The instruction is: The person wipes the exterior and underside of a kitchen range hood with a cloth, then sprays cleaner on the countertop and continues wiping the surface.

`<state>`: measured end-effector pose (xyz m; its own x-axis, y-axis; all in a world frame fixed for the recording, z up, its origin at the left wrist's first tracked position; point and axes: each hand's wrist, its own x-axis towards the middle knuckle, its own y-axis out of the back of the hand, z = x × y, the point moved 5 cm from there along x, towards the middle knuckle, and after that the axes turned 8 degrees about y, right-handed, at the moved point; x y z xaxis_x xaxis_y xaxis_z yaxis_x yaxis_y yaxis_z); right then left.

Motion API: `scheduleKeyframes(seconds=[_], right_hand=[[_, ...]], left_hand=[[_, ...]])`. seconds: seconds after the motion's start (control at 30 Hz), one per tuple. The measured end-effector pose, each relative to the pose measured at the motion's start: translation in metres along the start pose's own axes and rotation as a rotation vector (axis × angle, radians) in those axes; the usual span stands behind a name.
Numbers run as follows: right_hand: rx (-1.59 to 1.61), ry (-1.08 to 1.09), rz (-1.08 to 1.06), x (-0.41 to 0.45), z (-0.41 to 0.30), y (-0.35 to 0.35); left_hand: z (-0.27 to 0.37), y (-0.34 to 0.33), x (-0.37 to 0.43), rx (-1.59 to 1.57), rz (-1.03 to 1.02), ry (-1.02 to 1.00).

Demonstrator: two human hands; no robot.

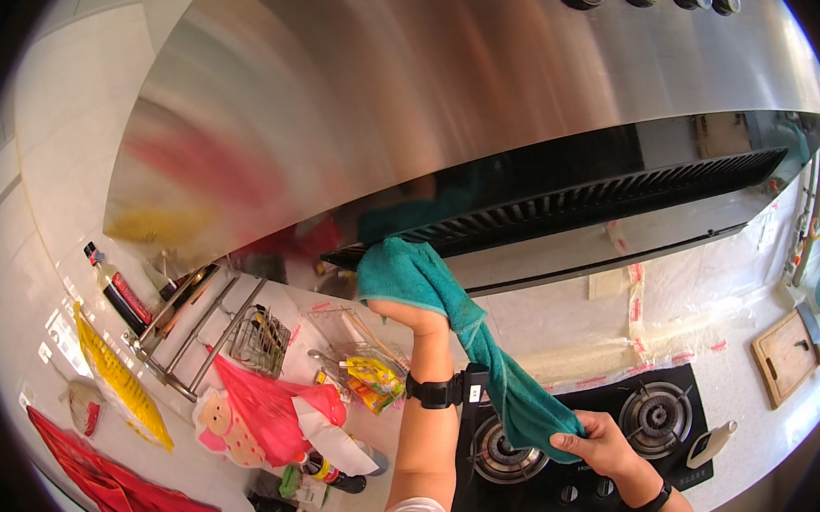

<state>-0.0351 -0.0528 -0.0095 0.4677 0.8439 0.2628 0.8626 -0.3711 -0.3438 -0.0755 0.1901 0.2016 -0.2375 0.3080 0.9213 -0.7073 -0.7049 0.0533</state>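
A teal terry towel [498, 363] stretches slantwise between my two hands. My left hand [410, 315] is raised to the lower left end of the stainless steel range hood [420, 95], beside its slotted black intake [561, 198]. Towel folds hide most of the fingers of that hand. Lower and to the right, my right hand [594, 443] grips the other end of the towel over the gas cooktop [525, 499]. A black band with a small device [437, 390] sits on my left wrist.
Two burners [656, 417] lie below the hood. At left are a wall rack [196, 355] with a wire basket [260, 342], a sauce bottle [122, 295], a yellow packet [120, 382] and a red plastic bag [267, 406]. A wooden cutting board [785, 356] leans at far right.
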Motion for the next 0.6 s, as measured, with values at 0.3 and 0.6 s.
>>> scheduleKeyframes(seconds=[0.3,0.6], right_hand=[[0.009,0.035,0.005,-0.004,-0.007,-0.005],[0.014,0.040,-0.026,-0.005,-0.003,-0.009]], left_hand=[[-0.022,-0.032,-0.021,-0.190,-0.531,0.101],[-0.025,-0.009,-0.023,-0.976,-0.085,0.234]])
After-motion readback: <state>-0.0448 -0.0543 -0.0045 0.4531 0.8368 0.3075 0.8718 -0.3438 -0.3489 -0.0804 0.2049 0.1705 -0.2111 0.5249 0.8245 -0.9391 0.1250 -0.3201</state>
